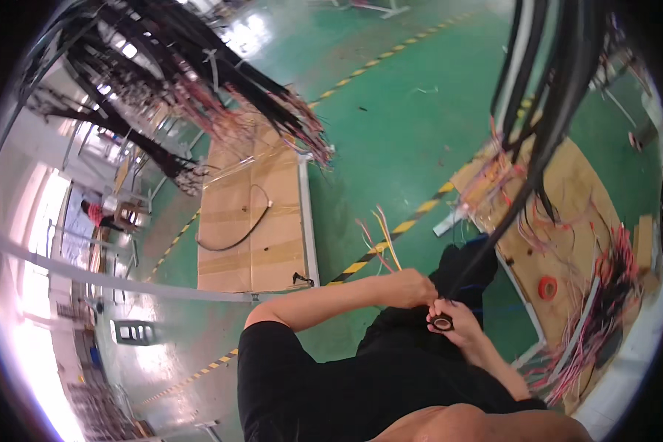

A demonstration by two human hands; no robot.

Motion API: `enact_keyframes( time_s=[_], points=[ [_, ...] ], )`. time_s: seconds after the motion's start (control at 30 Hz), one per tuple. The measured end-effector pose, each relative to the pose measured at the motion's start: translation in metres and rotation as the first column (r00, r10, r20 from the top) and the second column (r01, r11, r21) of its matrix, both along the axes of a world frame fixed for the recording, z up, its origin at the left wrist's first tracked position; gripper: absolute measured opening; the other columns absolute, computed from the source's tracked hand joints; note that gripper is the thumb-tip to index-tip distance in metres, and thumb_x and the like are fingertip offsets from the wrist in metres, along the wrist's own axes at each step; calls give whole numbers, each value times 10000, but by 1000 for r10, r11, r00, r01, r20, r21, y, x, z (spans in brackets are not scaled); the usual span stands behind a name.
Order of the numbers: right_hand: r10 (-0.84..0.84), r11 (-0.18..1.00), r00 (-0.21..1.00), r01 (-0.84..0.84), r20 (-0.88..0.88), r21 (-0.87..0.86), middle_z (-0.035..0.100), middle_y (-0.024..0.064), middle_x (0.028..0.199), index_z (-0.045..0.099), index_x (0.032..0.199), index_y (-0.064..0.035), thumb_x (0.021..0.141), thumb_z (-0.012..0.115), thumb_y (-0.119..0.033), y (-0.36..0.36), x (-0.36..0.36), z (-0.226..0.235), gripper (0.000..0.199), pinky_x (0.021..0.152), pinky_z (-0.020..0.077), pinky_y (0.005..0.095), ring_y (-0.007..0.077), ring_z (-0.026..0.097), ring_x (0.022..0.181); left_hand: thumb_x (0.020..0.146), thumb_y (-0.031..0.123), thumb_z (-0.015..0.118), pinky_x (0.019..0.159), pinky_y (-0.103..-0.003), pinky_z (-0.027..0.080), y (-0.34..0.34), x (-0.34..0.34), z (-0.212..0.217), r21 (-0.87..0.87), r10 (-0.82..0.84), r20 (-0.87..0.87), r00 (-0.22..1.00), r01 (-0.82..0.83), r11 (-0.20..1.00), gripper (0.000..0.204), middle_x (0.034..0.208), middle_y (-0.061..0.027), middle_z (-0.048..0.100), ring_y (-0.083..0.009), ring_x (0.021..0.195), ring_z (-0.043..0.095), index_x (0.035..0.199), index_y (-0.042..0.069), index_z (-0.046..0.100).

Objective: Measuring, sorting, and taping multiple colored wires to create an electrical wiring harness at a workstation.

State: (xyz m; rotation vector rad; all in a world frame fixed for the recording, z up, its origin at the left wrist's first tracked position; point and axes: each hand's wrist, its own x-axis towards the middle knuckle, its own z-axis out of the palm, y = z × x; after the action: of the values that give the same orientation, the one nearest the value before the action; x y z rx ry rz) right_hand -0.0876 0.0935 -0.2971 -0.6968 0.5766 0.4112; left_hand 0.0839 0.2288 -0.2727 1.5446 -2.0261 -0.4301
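Observation:
A long black wire bundle (502, 228) slants down from the upper right to my two hands. My left hand (411, 288) is closed around its lower end, fingers pinched together. Loose pink, yellow and white wire ends (385, 237) stick out beyond that hand. Close beside it, my right hand (460, 325) grips a small roll of black tape (449, 323) next to the bundle. The fingertips of both hands nearly meet, and what lies between them is partly hidden.
Thick bunches of black cables (250, 81) hang at the upper left over a cardboard-covered board (272, 214) with one black cable lying on it. At right, another board (530, 272) carries a red tape roll (547, 288) and tangled pink wires (604, 309). A dark stool (132, 332) stands left.

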Motion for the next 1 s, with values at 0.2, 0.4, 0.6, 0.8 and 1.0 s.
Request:
enact_keyframes(
  time_s=[0.2,0.4,0.6,0.8,1.0],
  points=[
    [9,917,916,153,401,-369,616,91,778,579,740,-32,903,541,-313,-68,15,40,327,666,547,308,169,612,786,977,230,495,559,-369,497,8,64,-24,357,569,-3,822,-531,769,247,777,-90,633,-223,635,614,1091,52,624],
    [-181,-597,964,49,193,-801,608,170,1048,617,1052,-20,953,504,-216,-253,-56,-7,248,837,464,403,320,579,976,988,204,512,623,-293,510,-24,36,-18,619,599,-779,-186,-72,782,324,931,-72,663,-146,724,620,1221,-14,565],
    [-180,-765,966,-20,184,-643,613,182,1077,622,1116,-50,923,545,-208,-305,-113,-31,261,896,451,424,356,578,1017,990,204,508,786,-318,561,-49,5,-12,543,588,-752,-298,225,809,253,1006,-90,662,-138,823,654,1118,-4,574],
    [-694,-501,720,-516,-35,-695,633,152,938,612,1117,-108,858,627,-274,-286,-206,-49,308,822,474,434,329,611,938,999,202,490,849,-361,554,-85,-16,-45,517,519,-730,-445,137,845,149,1025,-57,664,-123,831,652,1089,101,552],
    [-530,-430,843,-363,-94,-827,626,127,842,595,997,-62,802,672,-187,-300,-232,-60,244,745,476,427,317,612,835,1020,207,420,920,-508,489,-153,-41,-39,404,413,-754,-511,135,905,273,1282,-70,556,-223,1099,586,1287,157,442]
  ],
)
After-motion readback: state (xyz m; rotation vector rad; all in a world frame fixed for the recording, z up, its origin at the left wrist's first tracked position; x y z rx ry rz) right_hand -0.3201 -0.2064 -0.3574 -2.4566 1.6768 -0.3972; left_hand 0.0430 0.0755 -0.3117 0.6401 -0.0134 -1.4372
